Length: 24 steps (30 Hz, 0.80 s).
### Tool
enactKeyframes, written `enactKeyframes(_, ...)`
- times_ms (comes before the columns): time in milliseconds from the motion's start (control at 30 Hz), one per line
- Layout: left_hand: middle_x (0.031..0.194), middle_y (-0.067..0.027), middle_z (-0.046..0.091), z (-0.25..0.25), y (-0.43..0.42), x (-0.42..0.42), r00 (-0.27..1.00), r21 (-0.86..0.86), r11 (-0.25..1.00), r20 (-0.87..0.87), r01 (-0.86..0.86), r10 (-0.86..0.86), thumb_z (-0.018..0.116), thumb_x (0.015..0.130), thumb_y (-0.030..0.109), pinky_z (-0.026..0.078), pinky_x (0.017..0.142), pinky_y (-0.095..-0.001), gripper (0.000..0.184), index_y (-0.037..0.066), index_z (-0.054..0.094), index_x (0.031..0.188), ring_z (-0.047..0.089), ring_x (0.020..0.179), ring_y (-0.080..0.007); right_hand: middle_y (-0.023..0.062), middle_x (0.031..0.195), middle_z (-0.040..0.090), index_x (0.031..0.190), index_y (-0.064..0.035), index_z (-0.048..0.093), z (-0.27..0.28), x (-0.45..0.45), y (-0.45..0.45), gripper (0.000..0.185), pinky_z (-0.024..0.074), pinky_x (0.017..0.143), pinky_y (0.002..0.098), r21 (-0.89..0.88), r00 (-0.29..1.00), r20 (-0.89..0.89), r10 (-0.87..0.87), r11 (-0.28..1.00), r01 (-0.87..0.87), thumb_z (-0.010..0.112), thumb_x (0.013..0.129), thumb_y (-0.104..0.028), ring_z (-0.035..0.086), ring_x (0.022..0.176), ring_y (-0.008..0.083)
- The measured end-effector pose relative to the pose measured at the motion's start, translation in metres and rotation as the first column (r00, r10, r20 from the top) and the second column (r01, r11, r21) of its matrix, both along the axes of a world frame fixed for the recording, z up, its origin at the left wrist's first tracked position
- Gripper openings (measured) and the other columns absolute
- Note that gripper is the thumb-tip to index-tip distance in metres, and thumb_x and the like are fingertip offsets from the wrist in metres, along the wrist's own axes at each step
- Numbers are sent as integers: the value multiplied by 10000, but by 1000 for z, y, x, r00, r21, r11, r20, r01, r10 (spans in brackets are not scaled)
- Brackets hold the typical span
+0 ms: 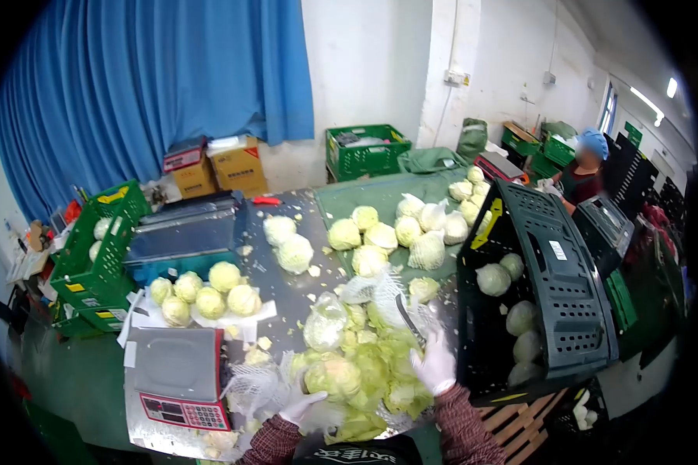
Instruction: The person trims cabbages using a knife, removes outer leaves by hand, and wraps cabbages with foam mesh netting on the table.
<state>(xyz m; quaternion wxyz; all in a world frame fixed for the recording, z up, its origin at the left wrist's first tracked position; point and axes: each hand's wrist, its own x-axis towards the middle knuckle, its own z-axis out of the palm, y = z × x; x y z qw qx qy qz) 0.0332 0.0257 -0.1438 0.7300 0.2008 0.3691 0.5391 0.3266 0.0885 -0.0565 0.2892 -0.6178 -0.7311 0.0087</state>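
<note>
My left hand (pixel 301 406), in a white glove, has its fingers stretched out against the lower left of a pale green cabbage (pixel 333 377). Loose outer leaves (pixel 376 364) are heaped to the right of that cabbage. My right hand (pixel 436 364), also gloved, is at the right side of the heap, closed around the lower end of a dark curved knife (pixel 407 314). The knife slants up and left over white foam netting (pixel 388 291). A cabbage wrapped in clear plastic (pixel 326 322) sits behind the leaves.
A red-and-grey scale (pixel 182 368) and trimmed cabbages (pixel 209 302) are at left. More cabbages (pixel 380 236) lie at the back. A black crate (pixel 558 287) with wrapped cabbages stands at right. Green crates (pixel 93 248) stand far left. Behind the black crate is a person (pixel 583 174).
</note>
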Motion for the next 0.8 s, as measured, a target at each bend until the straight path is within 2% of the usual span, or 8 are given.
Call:
enactKeyframes(67,1376,-150,389,1,5,17,768,350,914,-637,205,72,841,659,155,375,1055,-380,977,45,258,1436,421,1258,-283,224,1083,486,1121,-12,479,-21,-3,-37,361,484,680,450,-191,966,-257,22,979,-73,610,826,-172,585,822,393)
enactKeyframes(200,1334,-191,379,-24,9,54,692,282,904,-722,322,-21,874,594,218,344,1064,-387,1086,65,223,1449,395,1260,-299,156,937,569,1107,-78,528,-40,-13,-98,285,489,602,426,-309,953,-293,75,936,-169,609,876,-223,606,730,350)
enactKeyframes(233,1314,-205,369,-23,8,56,517,231,873,-855,429,-28,875,587,238,344,1058,-395,1092,65,220,1444,397,1237,-322,133,903,587,1132,-104,536,-45,-12,-108,296,494,589,410,-300,971,-224,83,942,-150,602,884,-252,613,715,336)
enactKeyframes(300,1313,-207,359,-19,9,61,443,240,843,-896,482,2,876,580,247,346,1054,-399,1088,68,231,1437,390,1233,-330,99,864,617,1182,-157,549,-40,-15,-124,315,504,568,382,-408,998,-52,42,911,-60,579,904,-304,625,684,309)
enactKeyframes(333,1312,-209,349,-17,10,62,367,253,819,-929,515,56,877,574,256,348,1051,-403,1084,71,241,1431,384,1229,-338,102,847,631,1143,-137,570,-53,-17,-129,297,508,566,378,-300,984,-175,31,950,-84,575,905,-315,631,668,298)
enactKeyframes(533,1356,-250,346,10,32,68,260,166,787,-966,594,7,883,540,308,345,1051,-417,1116,-22,251,1398,362,1264,-373,102,788,648,1024,-102,586,-91,-40,-140,241,507,563,381,-405,960,-258,-110,914,-4,577,899,-307,641,670,292)
enactKeyframes(667,1289,-254,425,5,33,69,102,82,741,-995,666,18,872,541,357,335,1057,-419,1075,-37,314,1370,392,1232,-397,87,701,613,972,-110,581,-87,-45,-141,219,487,521,376,-351,991,-67,-117,932,87,583,889,-312,621,599,276)
enactKeyframes(800,1286,-249,426,-5,22,73,153,144,786,-986,601,64,867,545,371,332,1058,-416,1030,-43,357,1338,392,1229,-393,89,707,594,928,-121,568,-98,-45,-136,201,469,494,397,-251,980,-131,-148,961,112,572,901,-320,606,587,279)
